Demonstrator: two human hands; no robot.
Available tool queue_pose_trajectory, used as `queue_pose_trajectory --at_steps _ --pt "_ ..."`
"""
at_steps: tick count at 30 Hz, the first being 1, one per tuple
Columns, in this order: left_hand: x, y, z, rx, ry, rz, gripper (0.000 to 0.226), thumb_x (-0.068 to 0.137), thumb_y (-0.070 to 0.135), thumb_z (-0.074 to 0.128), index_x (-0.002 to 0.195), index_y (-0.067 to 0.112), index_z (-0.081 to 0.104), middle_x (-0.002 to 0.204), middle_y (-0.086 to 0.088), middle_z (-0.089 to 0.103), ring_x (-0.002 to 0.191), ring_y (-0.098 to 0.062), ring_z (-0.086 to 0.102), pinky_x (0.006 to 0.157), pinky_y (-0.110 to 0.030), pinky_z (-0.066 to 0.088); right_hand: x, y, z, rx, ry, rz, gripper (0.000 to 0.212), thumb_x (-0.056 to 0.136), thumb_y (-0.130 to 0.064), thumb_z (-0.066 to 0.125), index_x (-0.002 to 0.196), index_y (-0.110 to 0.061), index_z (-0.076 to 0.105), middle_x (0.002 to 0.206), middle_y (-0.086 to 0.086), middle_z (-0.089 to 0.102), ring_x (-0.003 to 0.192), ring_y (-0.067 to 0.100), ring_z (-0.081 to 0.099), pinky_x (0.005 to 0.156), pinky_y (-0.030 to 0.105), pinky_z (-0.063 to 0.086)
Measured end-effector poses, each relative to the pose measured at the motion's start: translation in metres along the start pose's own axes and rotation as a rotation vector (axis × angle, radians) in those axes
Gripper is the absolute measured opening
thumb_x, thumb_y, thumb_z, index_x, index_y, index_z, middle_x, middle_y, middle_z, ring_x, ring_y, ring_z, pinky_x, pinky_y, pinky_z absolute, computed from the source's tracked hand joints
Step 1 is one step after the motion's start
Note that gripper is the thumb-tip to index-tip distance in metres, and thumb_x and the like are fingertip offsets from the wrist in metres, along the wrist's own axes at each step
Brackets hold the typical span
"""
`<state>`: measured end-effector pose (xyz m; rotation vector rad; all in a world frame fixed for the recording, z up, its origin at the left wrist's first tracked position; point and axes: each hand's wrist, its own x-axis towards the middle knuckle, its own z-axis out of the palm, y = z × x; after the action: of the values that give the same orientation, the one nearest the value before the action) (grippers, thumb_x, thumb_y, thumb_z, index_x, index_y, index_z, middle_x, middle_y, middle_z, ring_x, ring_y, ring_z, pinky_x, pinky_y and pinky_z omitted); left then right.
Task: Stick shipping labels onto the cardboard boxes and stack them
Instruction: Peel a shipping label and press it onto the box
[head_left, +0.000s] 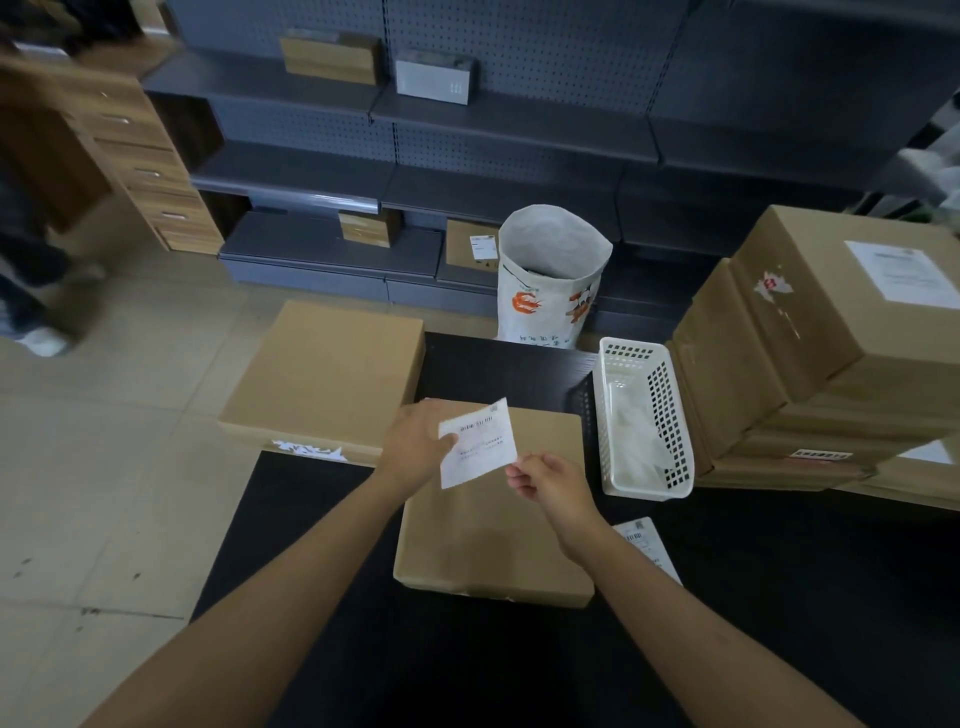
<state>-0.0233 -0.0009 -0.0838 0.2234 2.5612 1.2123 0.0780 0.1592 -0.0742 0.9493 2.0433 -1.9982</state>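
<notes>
A flat cardboard box (493, 540) lies on the black table (467, 665) in front of me. Above it I hold a white shipping label (477, 444). My left hand (415, 441) pinches the label's left edge, thumb on its face. My right hand (550, 480) has its fingertips at the label's lower right corner. A second plain box (327, 374) lies at the table's far left. On the right stands a leaning stack of labelled boxes (810, 353). More labels (647, 545) lie on the table behind my right forearm.
A white perforated plastic basket (644, 415) holding backing paper stands between my box and the stack. A tall white sack (550, 275) stands on the floor past the table. Grey shelving (467, 114) with a few boxes lines the back. A person's legs (31, 291) show at far left.
</notes>
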Motion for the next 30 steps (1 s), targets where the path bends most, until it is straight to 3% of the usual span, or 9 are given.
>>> queue_pose_trajectory --at_steps 2,5,7,9,17,22,26,30 --pt "-0.005 0.000 0.005 0.116 0.050 0.112 0.037 0.088 0.013 0.063 0.125 0.016 0.058 0.137 -0.007 0.043 0.124 -0.024 0.043 0.104 -0.035 0.038 0.000 0.001 -0.002 0.015 0.007 -0.004 0.018 0.093 -0.019 0.057 0.084 -0.014 0.071 0.087 0.003 0.072 0.089 0.019 0.065 0.096 0.039 0.051" --pt "-0.016 0.011 0.013 0.060 -0.060 0.351 0.020 0.089 0.013 0.064 0.108 0.012 0.069 0.117 -0.001 0.062 0.107 -0.014 0.055 0.092 -0.023 0.041 0.001 0.000 -0.004 0.058 0.000 -0.002 0.017 0.092 -0.017 0.059 0.082 -0.014 0.072 0.083 0.002 0.073 0.085 0.018 0.065 0.095 0.038 0.051" --pt "-0.023 0.019 0.020 0.015 -0.163 0.399 0.014 0.089 0.014 0.065 0.101 0.010 0.071 0.104 0.001 0.069 0.097 -0.011 0.060 0.082 -0.014 0.041 0.002 -0.001 -0.004 0.079 -0.016 0.003 0.017 0.093 -0.016 0.059 0.082 -0.014 0.073 0.082 0.002 0.073 0.083 0.016 0.065 0.093 0.036 0.051" --pt "-0.027 0.022 0.025 -0.025 -0.174 0.374 0.013 0.089 0.014 0.065 0.099 0.009 0.071 0.098 0.000 0.070 0.093 -0.011 0.062 0.079 -0.014 0.045 0.002 -0.001 -0.005 0.086 -0.027 0.001 0.018 0.093 -0.017 0.060 0.082 -0.014 0.074 0.083 0.003 0.074 0.083 0.016 0.065 0.091 0.035 0.051" --pt "-0.033 0.025 0.029 0.000 -0.085 0.397 0.017 0.091 0.011 0.061 0.100 0.012 0.075 0.095 0.003 0.074 0.088 -0.008 0.064 0.078 -0.016 0.048 0.003 0.000 -0.007 0.031 -0.053 0.010 0.017 0.092 -0.023 0.062 0.086 -0.012 0.075 0.086 0.005 0.074 0.086 0.017 0.064 0.089 0.034 0.050" --pt "-0.042 0.032 0.027 0.198 0.102 0.545 0.014 0.086 0.008 0.068 0.094 0.014 0.077 0.088 0.002 0.075 0.081 -0.010 0.067 0.067 0.002 0.035 0.003 -0.004 -0.004 0.107 -0.056 0.043 0.016 0.092 -0.021 0.063 0.083 -0.012 0.073 0.083 0.004 0.074 0.090 0.020 0.068 0.096 0.037 0.052" --pt "-0.048 0.029 0.028 0.378 0.200 0.636 0.018 0.074 0.006 0.077 0.086 0.020 0.076 0.076 0.006 0.073 0.070 -0.013 0.068 0.057 -0.018 0.050 0.000 -0.006 -0.003 0.122 -0.052 0.029 0.016 0.091 -0.023 0.063 0.085 -0.012 0.073 0.087 0.006 0.074 0.096 0.023 0.068 0.097 0.037 0.051" --pt "-0.050 0.028 0.029 0.419 0.269 0.713 0.014 0.078 0.009 0.071 0.090 0.014 0.076 0.078 0.002 0.074 0.070 -0.013 0.069 0.060 -0.023 0.055 -0.005 -0.011 0.000 0.206 -0.076 0.028 0.017 0.094 -0.018 0.058 0.092 -0.009 0.073 0.094 0.009 0.074 0.101 0.025 0.067 0.096 0.036 0.052"
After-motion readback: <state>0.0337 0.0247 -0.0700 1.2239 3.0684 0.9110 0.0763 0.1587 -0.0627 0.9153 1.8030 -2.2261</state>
